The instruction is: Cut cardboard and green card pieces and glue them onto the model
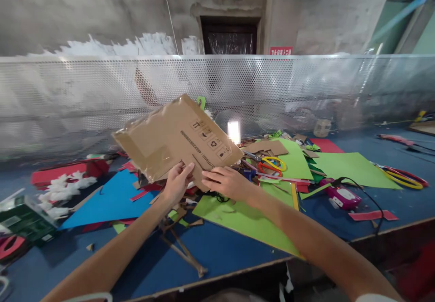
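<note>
Both my hands hold a piece of brown cardboard (159,134) up above the cluttered table. It is tilted, printed with handling symbols, and has clear tape along its far left edge. My left hand (177,182) pinches the near edge, thumb on top. Close beside it, my right hand (224,182) grips the near right part with its fingers laid over the face; its thumb is hidden. A slit or fold line shows in the cardboard between the hands. Beneath lie a blue sheet (115,200) on the left and a green sheet (244,220) on the right.
Yellow-and-orange scissors (273,163) lie among scraps, and red-and-yellow scissors (404,176) farther right. A magenta device (341,195) with a black cord sits near the right front. A green box (29,220) stands at left. A perforated metal panel (102,89) runs behind the table.
</note>
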The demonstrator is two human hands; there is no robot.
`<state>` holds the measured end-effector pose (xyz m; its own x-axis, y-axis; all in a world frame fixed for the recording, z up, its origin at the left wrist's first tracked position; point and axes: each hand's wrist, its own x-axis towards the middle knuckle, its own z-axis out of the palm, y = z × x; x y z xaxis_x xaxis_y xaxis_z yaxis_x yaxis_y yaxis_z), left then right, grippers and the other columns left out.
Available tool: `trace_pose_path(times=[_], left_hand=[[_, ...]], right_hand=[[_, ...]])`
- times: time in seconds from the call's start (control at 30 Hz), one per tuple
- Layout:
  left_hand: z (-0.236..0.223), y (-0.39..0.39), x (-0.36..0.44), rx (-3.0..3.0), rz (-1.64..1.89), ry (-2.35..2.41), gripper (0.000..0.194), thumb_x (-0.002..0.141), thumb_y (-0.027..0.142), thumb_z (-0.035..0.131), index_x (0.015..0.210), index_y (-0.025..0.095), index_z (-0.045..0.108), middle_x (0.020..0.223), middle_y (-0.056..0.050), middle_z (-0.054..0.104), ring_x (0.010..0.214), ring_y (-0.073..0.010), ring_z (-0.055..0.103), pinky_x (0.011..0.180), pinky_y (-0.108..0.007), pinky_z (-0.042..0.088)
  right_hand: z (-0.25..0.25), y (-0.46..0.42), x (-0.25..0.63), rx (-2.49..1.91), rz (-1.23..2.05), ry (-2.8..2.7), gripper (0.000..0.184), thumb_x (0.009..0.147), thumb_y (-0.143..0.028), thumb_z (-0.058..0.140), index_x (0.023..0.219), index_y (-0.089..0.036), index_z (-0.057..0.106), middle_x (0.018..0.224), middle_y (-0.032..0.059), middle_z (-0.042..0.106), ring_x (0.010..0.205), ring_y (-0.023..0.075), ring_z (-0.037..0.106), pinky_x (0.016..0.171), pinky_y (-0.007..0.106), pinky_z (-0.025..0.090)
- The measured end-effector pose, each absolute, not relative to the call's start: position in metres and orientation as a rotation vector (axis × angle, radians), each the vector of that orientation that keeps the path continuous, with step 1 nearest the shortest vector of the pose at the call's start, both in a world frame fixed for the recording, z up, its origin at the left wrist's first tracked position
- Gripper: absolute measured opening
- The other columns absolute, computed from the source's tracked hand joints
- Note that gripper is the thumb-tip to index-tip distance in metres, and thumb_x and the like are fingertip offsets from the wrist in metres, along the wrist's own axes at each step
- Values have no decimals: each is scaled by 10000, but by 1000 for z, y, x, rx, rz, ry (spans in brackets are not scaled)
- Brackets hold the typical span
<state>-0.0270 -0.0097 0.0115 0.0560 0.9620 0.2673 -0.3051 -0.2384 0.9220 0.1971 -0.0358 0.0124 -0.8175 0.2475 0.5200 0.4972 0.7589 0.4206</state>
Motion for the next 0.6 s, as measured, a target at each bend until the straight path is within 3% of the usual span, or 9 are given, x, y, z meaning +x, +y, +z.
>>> trace_pose_path(times=[0.4,0.6], left_hand=[[6,-2,-34,1299,1259,708,588,748,555,858,1145,162,675,1088,-126,778,1022,-305,754,852,-418,626],[5,-4,-29,1341,1344,717,496,798,551,818,1080,162,690,1126,-118,766,1058,-296,728,911,-414,607]], right_hand=[[12,-32,200,-495,-667,-2519,400,997,-244,647,1385,-145,644,1505,156,596,1409,272,513,1169,483,438],[11,-31,199,-514,-647,-2510,371,986,-244,668,1349,-170,675,1495,145,606,1402,270,528,1178,512,457]])
